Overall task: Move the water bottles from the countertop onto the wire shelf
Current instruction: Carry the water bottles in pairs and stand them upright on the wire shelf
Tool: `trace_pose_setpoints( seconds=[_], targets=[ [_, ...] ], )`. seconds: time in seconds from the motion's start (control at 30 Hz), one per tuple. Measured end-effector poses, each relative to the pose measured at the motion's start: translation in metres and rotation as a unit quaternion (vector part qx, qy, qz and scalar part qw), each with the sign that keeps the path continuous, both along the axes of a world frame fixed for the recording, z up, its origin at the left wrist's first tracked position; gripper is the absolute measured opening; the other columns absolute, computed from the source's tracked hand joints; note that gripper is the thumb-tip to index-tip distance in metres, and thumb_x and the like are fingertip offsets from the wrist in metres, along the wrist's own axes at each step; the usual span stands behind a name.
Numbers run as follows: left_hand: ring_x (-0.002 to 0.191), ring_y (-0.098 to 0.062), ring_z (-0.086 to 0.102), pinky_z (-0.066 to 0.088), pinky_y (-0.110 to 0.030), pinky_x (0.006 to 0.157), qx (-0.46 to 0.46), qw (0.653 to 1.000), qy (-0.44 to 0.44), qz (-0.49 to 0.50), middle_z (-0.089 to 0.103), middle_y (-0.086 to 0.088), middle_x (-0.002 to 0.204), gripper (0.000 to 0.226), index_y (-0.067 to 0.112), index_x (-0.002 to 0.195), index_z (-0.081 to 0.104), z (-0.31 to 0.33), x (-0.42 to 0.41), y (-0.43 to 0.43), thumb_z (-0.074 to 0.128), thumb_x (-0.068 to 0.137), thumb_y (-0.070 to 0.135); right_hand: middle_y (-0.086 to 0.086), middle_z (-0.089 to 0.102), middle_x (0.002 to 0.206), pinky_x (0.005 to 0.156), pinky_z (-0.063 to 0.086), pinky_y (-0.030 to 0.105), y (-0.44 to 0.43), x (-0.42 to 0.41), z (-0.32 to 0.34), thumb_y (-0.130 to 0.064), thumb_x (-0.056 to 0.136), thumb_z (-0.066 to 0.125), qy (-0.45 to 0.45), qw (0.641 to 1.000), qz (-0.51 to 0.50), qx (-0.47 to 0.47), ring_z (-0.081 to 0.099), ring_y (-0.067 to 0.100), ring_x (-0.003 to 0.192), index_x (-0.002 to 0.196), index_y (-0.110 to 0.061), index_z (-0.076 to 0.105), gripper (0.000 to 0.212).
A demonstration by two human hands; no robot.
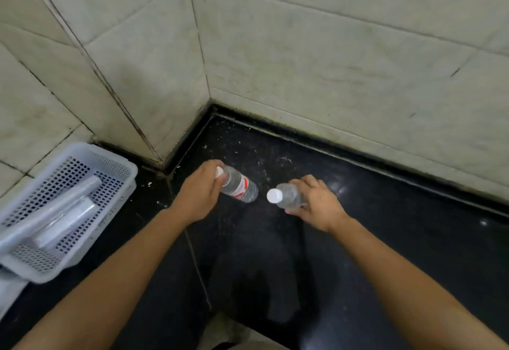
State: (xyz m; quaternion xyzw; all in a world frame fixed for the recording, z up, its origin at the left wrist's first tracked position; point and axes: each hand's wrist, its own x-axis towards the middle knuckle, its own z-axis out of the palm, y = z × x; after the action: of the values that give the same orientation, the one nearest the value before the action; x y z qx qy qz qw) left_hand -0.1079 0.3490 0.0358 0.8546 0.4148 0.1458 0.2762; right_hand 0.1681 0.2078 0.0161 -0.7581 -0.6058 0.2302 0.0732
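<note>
Two clear plastic water bottles with white caps are over the black countertop (385, 225) near the tiled corner. My left hand (199, 192) grips the left bottle (241, 185) around its neck; that bottle has a red and white label and leans to the right. My right hand (316, 203) grips the right bottle (286, 196) around its body, with the cap pointing toward me. No wire shelf is in view.
A pale perforated plastic basket (115, 173) with rolled clear items inside stands on the counter at the left. Beige tiled walls (330, 60) close off the back and the left side. White specks lie on the counter near the corner.
</note>
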Motion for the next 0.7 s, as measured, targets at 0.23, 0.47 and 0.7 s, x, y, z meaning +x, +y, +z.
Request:
trace_pose_setpoints(
  seconds=[0.23, 0.47, 0.7],
  targets=[
    [0.091, -0.021, 0.058, 0.041, -0.034, 0.076, -0.057, 0.995, 0.066, -0.053, 0.058, -0.003, 0.104, 0.019, 0.020, 0.115, 0.046, 0.030, 0.036, -0.051, 0.046, 0.104, 0.036, -0.012, 0.065, 0.123, 0.094, 0.048, 0.026, -0.055, 0.024, 0.024, -0.055, 0.081, 0.078, 0.236, 0.957, -0.145, 0.088, 0.063, 0.006, 0.110, 0.132, -0.035, 0.051, 0.061],
    [0.114, -0.021, 0.052, 0.046, -0.039, 0.096, -0.025, 0.998, 0.031, -0.045, 0.052, -0.002, 0.127, 0.037, 0.026, 0.140, 0.047, 0.017, 0.049, -0.089, 0.047, 0.104, 0.034, -0.017, 0.060, 0.135, 0.109, 0.047, 0.034, -0.106, 0.022, 0.002, -0.037, 0.087, 0.078, 0.347, 0.924, -0.160, 0.018, 0.060, 0.003, 0.122, 0.150, -0.037, 0.035, 0.076],
    [0.118, -0.021, 0.054, 0.048, -0.045, 0.101, -0.122, 0.991, -0.055, 0.010, 0.050, 0.003, 0.132, 0.062, 0.042, 0.142, 0.029, -0.004, 0.048, -0.119, 0.066, 0.095, 0.026, -0.022, 0.056, 0.130, 0.110, 0.046, 0.033, -0.108, 0.031, -0.003, -0.005, 0.086, 0.077, 0.371, 0.913, -0.171, 0.011, 0.058, 0.002, 0.120, 0.155, -0.035, 0.026, 0.091]
  ],
)
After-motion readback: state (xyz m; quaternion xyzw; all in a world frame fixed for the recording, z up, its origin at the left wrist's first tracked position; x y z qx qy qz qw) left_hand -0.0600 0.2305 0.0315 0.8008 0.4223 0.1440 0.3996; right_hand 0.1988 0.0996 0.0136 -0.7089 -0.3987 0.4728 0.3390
